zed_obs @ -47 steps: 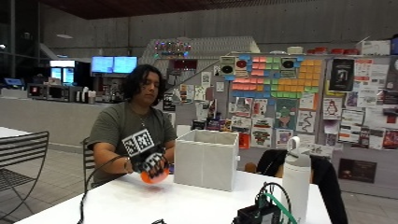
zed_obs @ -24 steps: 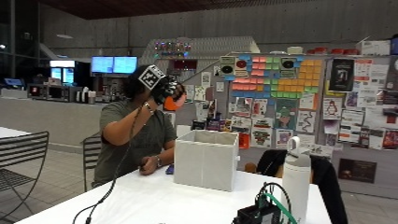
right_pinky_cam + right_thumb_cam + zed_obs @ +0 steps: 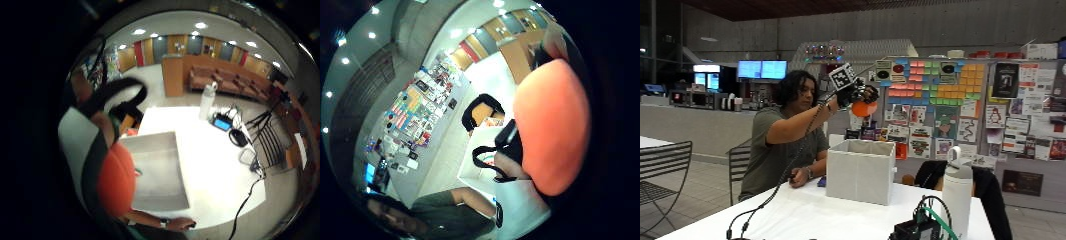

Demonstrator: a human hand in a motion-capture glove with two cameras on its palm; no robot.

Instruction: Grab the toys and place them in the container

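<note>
Since half a second ago, the gloved right hand (image 3: pixel 856 95) has swung from beside the person's head out over the white container (image 3: pixel 861 170), carrying the orange toy ball (image 3: pixel 864 108) with it. Largest in the outside view is the white table (image 3: pixel 813 215), at which the person sits; the bare left hand (image 3: pixel 800 177) rests on it just beside the box. That open-topped fabric box stands upright on the table, and the little finger side palm view looks straight down into its grey inside (image 3: pixel 156 170). A white bottle (image 3: pixel 957 192) stands near the table's front edge, next to a black device with green cables (image 3: pixel 923 227). Smaller again, the raised right hand has its fingers curled round the ball, which hangs in the air above the box's opening, well apart from its rim. Both palm views show the ball (image 3: pixel 554 127) close against the palm, with the box below it.
</note>
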